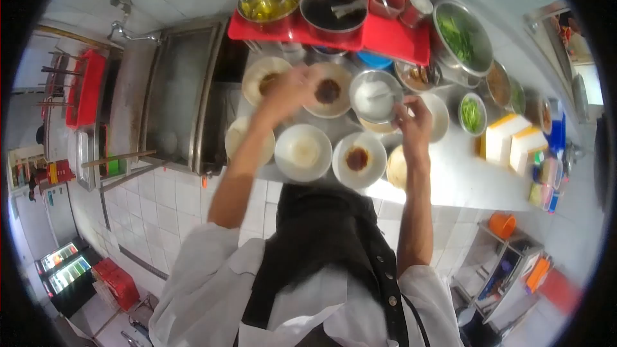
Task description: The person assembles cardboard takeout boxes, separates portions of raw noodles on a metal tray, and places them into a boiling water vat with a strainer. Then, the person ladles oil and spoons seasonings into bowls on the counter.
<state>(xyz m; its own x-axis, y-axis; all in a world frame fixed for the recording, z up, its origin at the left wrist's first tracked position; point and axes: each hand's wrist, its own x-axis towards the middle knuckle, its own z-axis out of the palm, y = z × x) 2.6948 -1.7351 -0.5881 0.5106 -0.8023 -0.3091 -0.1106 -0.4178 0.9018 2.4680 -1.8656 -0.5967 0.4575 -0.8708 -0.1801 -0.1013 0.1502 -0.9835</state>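
My right hand [414,119] grips the rim of a small metal bowl [360,114] that holds white powder or granules, with a spoon [380,96] lying in it. It is held above the bowls on the counter. My left hand [297,87] is over a white bowl [331,72] with dark brown sauce in it; motion smears its fingers, so I cannot make out what they hold, if anything. Nearer me stand a white bowl [303,153] with a pale content and another white bowl [359,160] with brown sauce. Further bowls are partly hidden behind my forearms and the metal bowl.
At the back, a red tray [347,40] carries a pot of yellow oil [268,1] and a pot of dark liquid [333,9]. A large pot of green leaves [459,35], a small bowl of chopped greens [472,114] and white boxes [504,140] stand at the right.
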